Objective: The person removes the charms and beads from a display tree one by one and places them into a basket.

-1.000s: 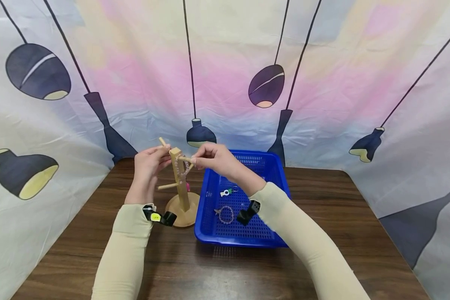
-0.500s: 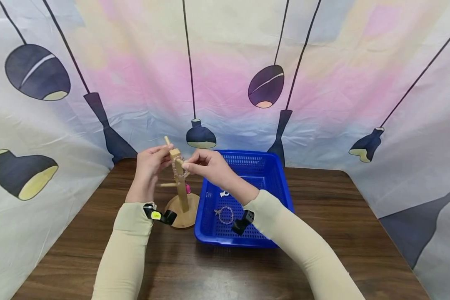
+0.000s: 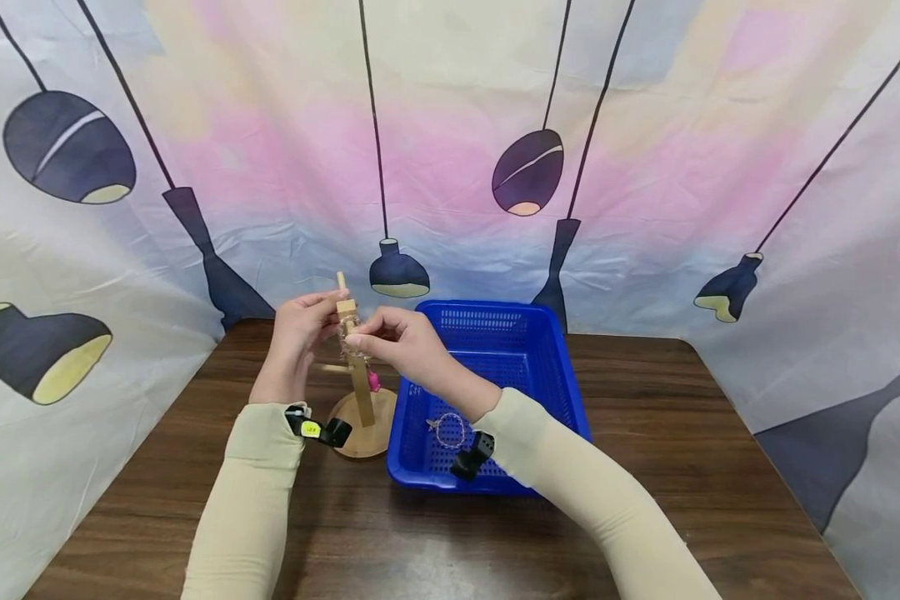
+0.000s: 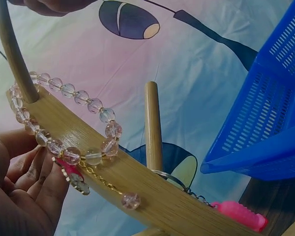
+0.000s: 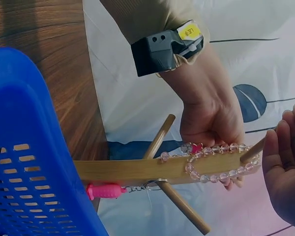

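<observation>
A wooden peg stand (image 3: 364, 404) stands on its round base. My left hand (image 3: 296, 329) grips an upper peg at the back left, its fingertips partly hidden behind the post. With thumb and fingers, my right hand (image 3: 405, 340) pinches the upper peg facing me; the right wrist view shows this hand (image 5: 292, 167) at the peg's end. Around the base of that peg hangs a clear and pink beaded bracelet (image 4: 112, 130), with a short gold chain and a bead dangling. Lower down, a keychain with a pink charm (image 4: 241, 215) hangs by its ring from another peg.
A blue perforated basket (image 3: 450, 482) is close beside the stand on the right. Inside it lies another beaded bracelet (image 3: 438, 433). Both rest on a dark wooden table (image 3: 645, 433), with a printed cloth (image 3: 457, 167) behind.
The stand has turned on its base, and the pegs now point differently. My right hand has moved left with the peg. My right arm now covers the green-and-white keychain in the basket.
</observation>
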`<state>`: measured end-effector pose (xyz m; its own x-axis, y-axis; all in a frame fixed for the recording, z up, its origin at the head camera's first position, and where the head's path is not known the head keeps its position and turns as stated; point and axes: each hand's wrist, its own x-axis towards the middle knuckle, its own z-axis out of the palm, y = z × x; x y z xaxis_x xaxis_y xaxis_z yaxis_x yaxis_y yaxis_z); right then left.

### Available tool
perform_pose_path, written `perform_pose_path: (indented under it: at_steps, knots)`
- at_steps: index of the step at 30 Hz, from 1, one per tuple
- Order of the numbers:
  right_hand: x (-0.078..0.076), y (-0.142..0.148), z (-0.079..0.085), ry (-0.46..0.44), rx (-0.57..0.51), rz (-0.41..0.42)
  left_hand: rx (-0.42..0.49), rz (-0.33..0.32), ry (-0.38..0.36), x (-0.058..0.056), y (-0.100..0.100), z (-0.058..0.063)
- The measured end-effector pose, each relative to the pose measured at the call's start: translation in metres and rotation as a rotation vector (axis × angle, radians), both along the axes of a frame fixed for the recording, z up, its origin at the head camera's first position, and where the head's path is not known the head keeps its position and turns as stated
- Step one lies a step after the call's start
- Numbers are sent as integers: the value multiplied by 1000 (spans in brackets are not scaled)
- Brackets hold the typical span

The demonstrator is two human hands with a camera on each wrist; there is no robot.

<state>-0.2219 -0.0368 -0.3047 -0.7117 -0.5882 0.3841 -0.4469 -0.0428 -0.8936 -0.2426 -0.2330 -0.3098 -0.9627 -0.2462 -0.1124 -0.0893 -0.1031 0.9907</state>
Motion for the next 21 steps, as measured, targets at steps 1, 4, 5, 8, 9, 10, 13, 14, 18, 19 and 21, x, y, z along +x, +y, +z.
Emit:
perform_pose_path:
  at_steps: [1,4,5,8,9,10,13,14,18,19,21]
  knots:
    - [1,-1,0,-1,1,-2,-4,-7,1,0,0,0]
    - [2,-1,0,-1,5,-15,-28,-26,2,1,-2,0]
    - [3,-1,0,0,8,-19,-45,-31,2,1,-2,0]
    - [4,-2,1,-1,9,-21,-94,-25,2,2,-3,0]
    - [4,-1,1,-3,10,-21,-111,-18,7,2,-3,0]
    - [5,-1,2,-8,8,-20,-123,-9,13,3,-4,0]
    - [5,-1,2,-11,15,-23,-133,12,62,6,-5,-2]
    - [5,-1,2,-11,18,-25,-129,19,88,8,-6,-4]
    - [4,-2,2,-1,26,-35,-83,27,203,16,-11,-11]
    - [5,-2,2,-3,26,-36,-71,28,222,18,-12,-13]
    - [5,-2,2,-3,29,-36,-78,30,245,23,-14,-18]
